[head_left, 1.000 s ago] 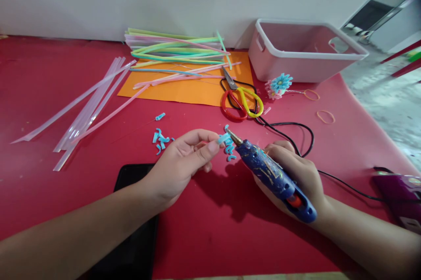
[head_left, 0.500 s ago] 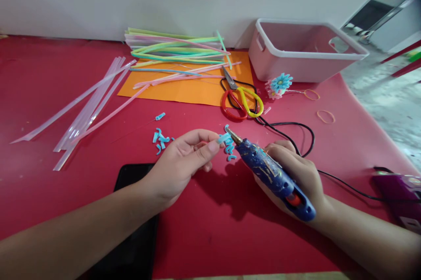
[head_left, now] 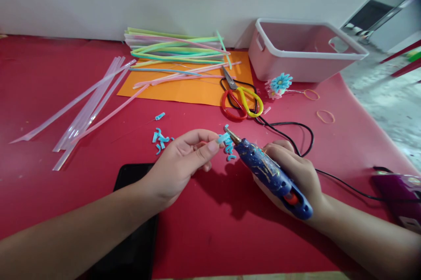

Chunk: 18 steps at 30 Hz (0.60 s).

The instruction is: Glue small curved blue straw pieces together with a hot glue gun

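Note:
Between thumb and fingertips my left hand (head_left: 189, 161) pinches a small light-blue straw piece (head_left: 223, 138). My right hand (head_left: 292, 166) is wrapped round a blue hot glue gun (head_left: 269, 172) spotted with dried glue. Its metal nozzle points up and left, at the blue piece; whether the two touch I cannot tell. Beneath and behind the nozzle lie several curled blue cut pieces (head_left: 231, 157), partly hidden. Another small group of blue pieces (head_left: 160, 139) is left of my left hand. Above that group is a blue piece on a thin wire (head_left: 160, 116).
Scissors (head_left: 241, 100) with red and yellow handles lie beside the black cord (head_left: 304, 128). Colourful straws (head_left: 177, 47) rest on orange paper (head_left: 158, 91); clear straws (head_left: 92, 104) are at left. A pink bin (head_left: 296, 67), straw flowers (head_left: 279, 84) and a black phone-like slab (head_left: 134, 231) stand around.
The glue gun and my right hand have shifted very slightly left. My left hand and the blue piece stay in place.

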Each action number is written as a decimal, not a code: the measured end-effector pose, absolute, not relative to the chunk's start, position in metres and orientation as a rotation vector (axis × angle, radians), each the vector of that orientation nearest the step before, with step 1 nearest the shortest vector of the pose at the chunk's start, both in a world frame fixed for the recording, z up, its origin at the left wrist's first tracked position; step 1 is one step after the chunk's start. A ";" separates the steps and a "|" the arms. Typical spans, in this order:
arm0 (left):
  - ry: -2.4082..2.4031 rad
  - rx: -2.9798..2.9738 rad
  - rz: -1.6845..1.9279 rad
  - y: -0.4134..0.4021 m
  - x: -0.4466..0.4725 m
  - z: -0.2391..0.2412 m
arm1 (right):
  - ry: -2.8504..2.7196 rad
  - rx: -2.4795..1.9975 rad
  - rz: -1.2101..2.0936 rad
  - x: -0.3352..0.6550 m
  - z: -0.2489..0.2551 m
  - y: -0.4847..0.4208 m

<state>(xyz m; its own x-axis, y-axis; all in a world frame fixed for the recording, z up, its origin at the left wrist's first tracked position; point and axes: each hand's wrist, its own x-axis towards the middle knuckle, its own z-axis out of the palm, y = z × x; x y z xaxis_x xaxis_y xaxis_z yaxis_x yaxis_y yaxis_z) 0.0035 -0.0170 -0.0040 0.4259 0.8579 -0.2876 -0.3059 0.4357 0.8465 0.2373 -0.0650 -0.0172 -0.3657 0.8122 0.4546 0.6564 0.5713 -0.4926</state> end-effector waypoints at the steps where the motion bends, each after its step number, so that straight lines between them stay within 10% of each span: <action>1: 0.816 0.800 0.835 -0.017 0.004 -0.004 | -2.132 -1.167 0.295 0.237 -0.017 -0.065; 18: 0.821 0.772 0.837 -0.017 0.004 -0.004 | -2.132 -1.145 0.284 0.236 -0.018 -0.064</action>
<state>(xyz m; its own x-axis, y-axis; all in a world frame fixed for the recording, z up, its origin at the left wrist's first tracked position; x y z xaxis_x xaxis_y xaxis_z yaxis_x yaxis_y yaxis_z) 0.0036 -0.0166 -0.0042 0.4183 0.8563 -0.3030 -0.3200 0.4511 0.8331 0.2364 -0.0636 -0.0175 -0.3727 0.7999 0.4703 0.6488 0.5870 -0.4842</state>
